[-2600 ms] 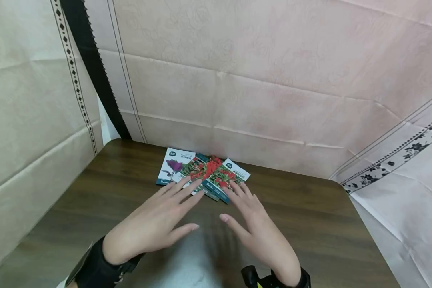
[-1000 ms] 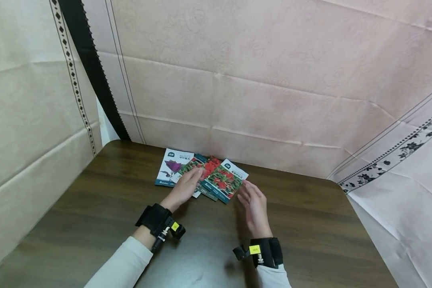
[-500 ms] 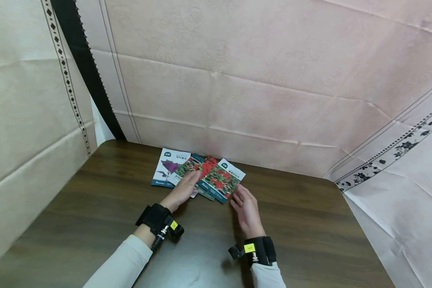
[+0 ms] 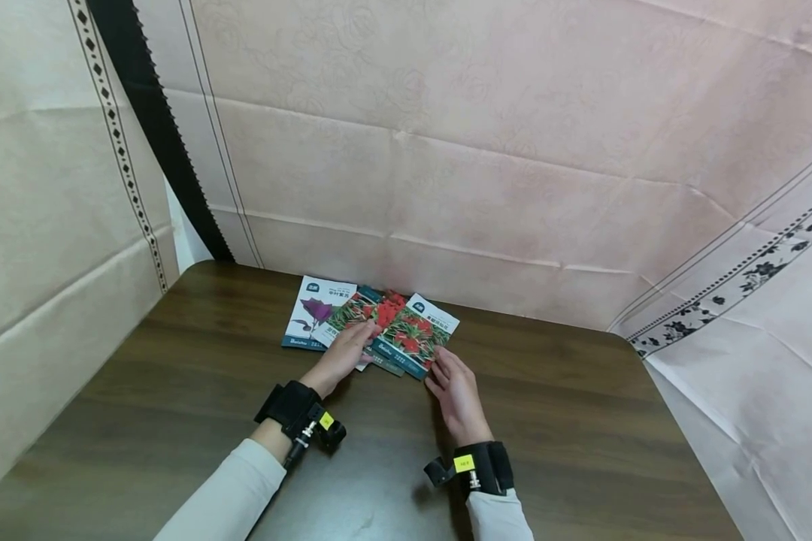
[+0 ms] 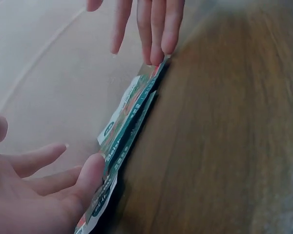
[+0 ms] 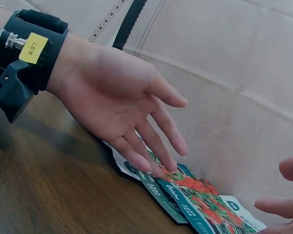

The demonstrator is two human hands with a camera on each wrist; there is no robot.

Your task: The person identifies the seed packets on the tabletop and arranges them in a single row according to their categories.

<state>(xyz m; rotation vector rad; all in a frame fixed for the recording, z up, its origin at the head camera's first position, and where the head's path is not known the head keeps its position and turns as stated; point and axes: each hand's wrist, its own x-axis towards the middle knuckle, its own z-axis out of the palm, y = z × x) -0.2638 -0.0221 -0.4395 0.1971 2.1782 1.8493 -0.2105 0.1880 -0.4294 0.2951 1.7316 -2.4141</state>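
Observation:
Several flat flower-printed packets, resembling seed packets, overlap at the far side of a brown table. The purple-flower packet [image 4: 316, 309] lies at the left end; a red-flower packet [image 4: 416, 330] tops the pile at the right. My left hand [image 4: 343, 355] has its fingertips over the middle packets, partly covering them; its fingers look straight in the right wrist view, palm [image 6: 112, 92] facing sideways. At the right packet's lower right edge, my right hand [image 4: 459, 394] touches with nearly straight fingers. In the left wrist view, the right fingers [image 5: 156, 29] reach the packets' far end.
The wooden table [image 4: 568, 421] has rounded far corners. A pale patterned cloth [image 4: 487, 188] hangs right behind its far edge, with another cloth [image 4: 47, 225] at the left. Both wrists wear black camera straps [image 4: 289, 407].
Both hands, earlier spread palm down before the packets, have turned sideways and come to them. Over the last second my right hand moved left against the right packet. My left hand barely moved.

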